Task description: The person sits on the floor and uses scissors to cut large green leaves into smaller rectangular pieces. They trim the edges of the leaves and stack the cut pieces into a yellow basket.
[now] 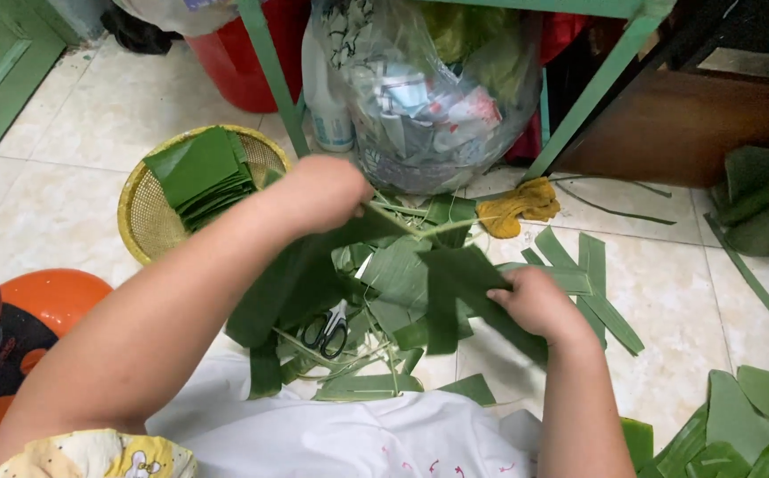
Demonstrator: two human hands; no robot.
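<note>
While an orange fan base (43,305) with a dark grille sits at the far left edge of the tiled floor (65,190), a round yellow woven basket (141,217) stands just beyond it, holding a stack of cut green leaf squares (200,173). Next comes the left hand (324,190), raised above the pile with its fingers closed tight on the upper end of a long banana leaf (313,265), which hangs down from that grip and spreads toward the person's lap. Below it, a pair of black-handled scissors (327,332) lies among leaf scraps (384,372) and thin stems on the floor. Behind the hands, a clear plastic bag (433,106) stuffed with mixed items leans beside the green metal legs of a stand (269,66), with a red bucket (238,66) further back. The right hand (539,301) is lower, fingers curled and pinching the edge of a dark leaf strip (455,292) that runs from the same leaf. A crumpled yellow cloth (521,204) lies just past it, near loose cut strips (597,283). More whole leaves (738,425) lie at the lower right corner.
</note>
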